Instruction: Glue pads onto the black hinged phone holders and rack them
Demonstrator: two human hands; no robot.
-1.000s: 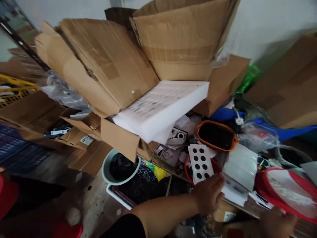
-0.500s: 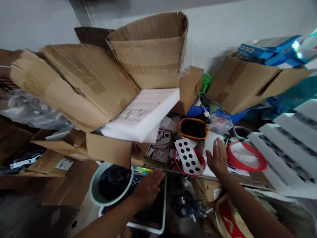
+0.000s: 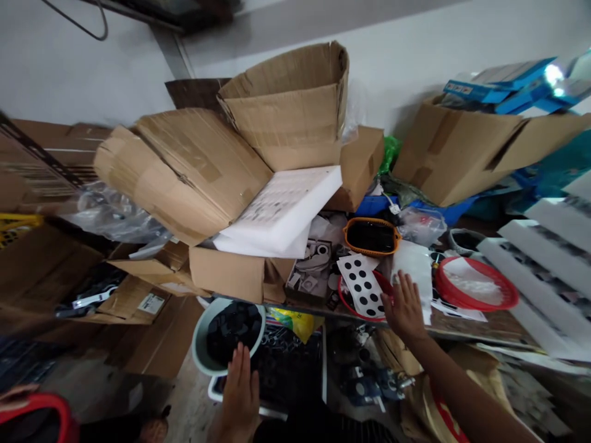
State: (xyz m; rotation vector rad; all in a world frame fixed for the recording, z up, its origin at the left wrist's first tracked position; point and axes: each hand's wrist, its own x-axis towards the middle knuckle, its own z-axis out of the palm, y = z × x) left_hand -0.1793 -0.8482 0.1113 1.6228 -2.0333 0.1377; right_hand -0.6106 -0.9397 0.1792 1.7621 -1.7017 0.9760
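Note:
My left hand [image 3: 241, 392] lies flat with fingers stretched out, its tips at the rim of a pale round bowl [image 3: 202, 332] full of black parts, beside a white tray [image 3: 323, 375] of dark parts low down. My right hand [image 3: 404, 306] rests open on the table edge, fingers spread, touching a white sheet [image 3: 415, 271] and next to a white card with black dots [image 3: 362, 285] lying across a red bowl [image 3: 349, 303]. Neither hand holds anything.
Leaning cardboard boxes [image 3: 184, 166] and a white foam slab [image 3: 281, 209] overhang the table's back. An orange-rimmed black tray [image 3: 372, 236], a red basket [image 3: 475, 289] and white foam strips [image 3: 545, 258] sit to the right. More cartons [image 3: 138, 301] stand at left.
My left hand has slid left from the white tray to the pale bowl's rim. My right hand has stayed by the dotted card. The view has shifted slightly.

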